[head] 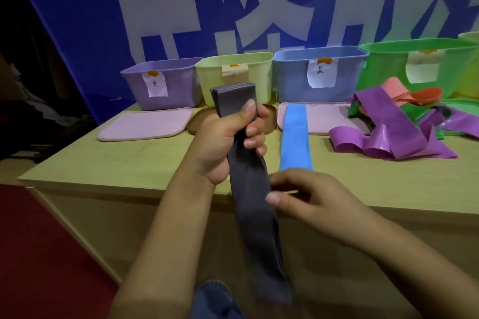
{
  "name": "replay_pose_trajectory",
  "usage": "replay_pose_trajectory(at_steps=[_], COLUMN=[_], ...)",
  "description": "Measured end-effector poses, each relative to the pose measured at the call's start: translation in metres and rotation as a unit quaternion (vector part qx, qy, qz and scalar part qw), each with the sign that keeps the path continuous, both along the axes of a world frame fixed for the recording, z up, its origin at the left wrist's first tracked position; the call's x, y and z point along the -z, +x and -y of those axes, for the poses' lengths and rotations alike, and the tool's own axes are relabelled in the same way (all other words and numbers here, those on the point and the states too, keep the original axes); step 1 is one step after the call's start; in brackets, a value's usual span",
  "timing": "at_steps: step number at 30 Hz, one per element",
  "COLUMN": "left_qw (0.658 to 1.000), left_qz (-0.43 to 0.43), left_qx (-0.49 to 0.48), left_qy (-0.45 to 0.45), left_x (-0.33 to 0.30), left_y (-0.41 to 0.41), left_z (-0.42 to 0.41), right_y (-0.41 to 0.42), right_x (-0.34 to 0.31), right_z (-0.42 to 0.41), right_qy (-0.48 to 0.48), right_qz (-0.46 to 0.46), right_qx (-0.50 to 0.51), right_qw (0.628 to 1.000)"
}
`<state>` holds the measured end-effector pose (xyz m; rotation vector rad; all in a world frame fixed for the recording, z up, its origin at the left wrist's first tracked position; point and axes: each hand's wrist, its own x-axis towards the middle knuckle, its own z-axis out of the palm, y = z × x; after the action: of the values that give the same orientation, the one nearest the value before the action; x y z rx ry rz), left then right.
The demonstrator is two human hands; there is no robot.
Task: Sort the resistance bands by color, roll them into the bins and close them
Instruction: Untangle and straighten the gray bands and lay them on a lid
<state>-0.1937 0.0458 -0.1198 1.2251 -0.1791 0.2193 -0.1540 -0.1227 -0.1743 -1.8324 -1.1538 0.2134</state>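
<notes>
My left hand grips a stack of grey resistance bands near its upper end, which stands up above my fist; the rest hangs down past the table's front edge. My right hand touches the right edge of the grey bands lower down, thumb and fingers loosely curled against them. A blue band lies flat on the table. Purple bands, green bands and pink-red bands lie tangled at the right. Open bins stand in a row: purple, yellow-green, blue, green.
Lids lie flat in front of the bins: a pink one, a brown one partly behind my left hand, another pink one under the blue band. The wooden table ends just before me. A blue banner hangs behind.
</notes>
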Motion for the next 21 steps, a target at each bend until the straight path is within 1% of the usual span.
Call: replay_pose_trajectory(at_steps=[2,4,6,9,11,14,17,19,21], left_qw=[0.999,0.999,0.997,0.990,0.988,0.987,0.984,0.980,0.977], left_qz=[0.025,0.041,0.064,0.093,0.088,0.068,0.071,0.062,0.044], left_qx=[0.020,0.008,-0.023,-0.075,-0.107,-0.134,-0.153,-0.173,-0.195], left_qy=[0.019,0.029,0.031,0.074,0.076,0.048,0.061,0.077,0.075], left_x=[-0.001,-0.001,-0.001,-0.003,-0.004,-0.006,-0.009,-0.013,-0.016], left_y=[-0.006,-0.011,-0.015,-0.020,-0.021,-0.020,-0.018,-0.016,-0.013], left_z=[0.001,0.000,-0.005,-0.012,-0.016,-0.020,-0.024,-0.028,-0.036], right_y=[0.007,0.011,0.013,0.014,0.014,0.015,0.015,0.019,0.026], right_x=[-0.018,-0.032,-0.041,-0.043,-0.043,-0.043,-0.047,-0.054,-0.062], right_z=[-0.010,-0.020,-0.030,-0.042,-0.050,-0.061,-0.071,-0.076,-0.082], right_qy=[0.045,0.079,0.071,0.068,0.087,0.112,0.097,0.085,0.092], right_qz=[0.007,0.015,0.018,0.027,0.022,0.024,0.077,0.053,-0.005], right_qx=[0.038,0.027,0.017,0.033,0.027,0.030,0.058,0.056,0.044], right_qw=[0.998,0.996,0.997,0.997,0.996,0.993,0.991,0.993,0.995])
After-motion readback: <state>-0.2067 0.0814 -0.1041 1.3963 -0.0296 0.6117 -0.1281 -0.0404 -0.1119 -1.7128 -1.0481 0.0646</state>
